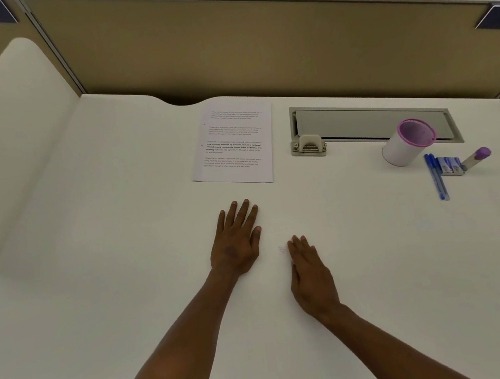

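Note:
My left hand (236,239) lies flat on the white desk (121,239), palm down with fingers straight. My right hand (312,273) rests flat a little nearer to me and to its right, fingers together. Neither hand holds anything. A printed sheet of paper (234,145) lies on the desk just beyond my left hand's fingertips, apart from them.
A white cup with a purple rim (407,143) stands at the right. Near it lie two blue pens (436,176), a small blue box (449,165) and a purple-capped stick (477,157). A grey cable hatch (371,122) sits behind; tan partitions (254,47) enclose the desk.

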Demonstrator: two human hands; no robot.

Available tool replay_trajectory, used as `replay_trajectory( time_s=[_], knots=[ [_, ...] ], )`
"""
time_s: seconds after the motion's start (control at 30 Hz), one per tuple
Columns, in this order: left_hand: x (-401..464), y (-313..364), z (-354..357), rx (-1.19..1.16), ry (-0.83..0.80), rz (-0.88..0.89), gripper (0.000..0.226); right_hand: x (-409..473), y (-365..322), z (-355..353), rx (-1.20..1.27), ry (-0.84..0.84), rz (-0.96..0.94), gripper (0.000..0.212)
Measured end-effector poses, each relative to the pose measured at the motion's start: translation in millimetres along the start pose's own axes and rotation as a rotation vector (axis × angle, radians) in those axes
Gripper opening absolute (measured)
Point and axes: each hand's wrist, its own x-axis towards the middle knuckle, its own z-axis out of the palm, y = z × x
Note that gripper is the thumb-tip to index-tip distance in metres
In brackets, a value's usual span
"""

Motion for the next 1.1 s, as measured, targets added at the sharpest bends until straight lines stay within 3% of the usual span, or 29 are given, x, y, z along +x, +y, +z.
replay_trajectory(
  time_s=[0.23,0.43,0.6,0.67,0.77,0.93,1.1],
  knots=[
    [0.1,-0.5,-0.6,-0.010,-0.012,0.001,0.057,16.5,-9.9,-0.3,-0.009,-0.015,-0.054,0.050],
    [-0.5,-1.0,-1.6,-0.022,0.006,0.007,0.056,15.5,-2.3,-12.8,-0.129,-0.105,-0.288,0.052],
    [-1.1,-0.2,-1.6,-0.030,0.021,0.003,0.056,18.5,7.4,-23.8,0.022,0.086,0.018,0.037],
    [-0.9,-0.3,-1.5,-0.030,0.018,0.000,0.056,19.0,2.8,-22.5,-0.026,0.057,0.078,0.039],
    [-0.3,-0.6,-0.7,-0.027,0.009,-0.004,0.056,15.2,-9.5,-17.4,-0.085,-0.013,0.052,0.042],
    [0.4,-1.1,0.3,-0.027,-0.011,-0.006,0.057,16.7,-20.9,-16.1,-0.122,-0.040,0.015,0.026],
    [0.9,-0.6,-0.4,-0.029,-0.002,-0.003,0.057,18.8,-28.0,-12.1,-0.137,-0.059,-0.048,0.032]
  ],
)
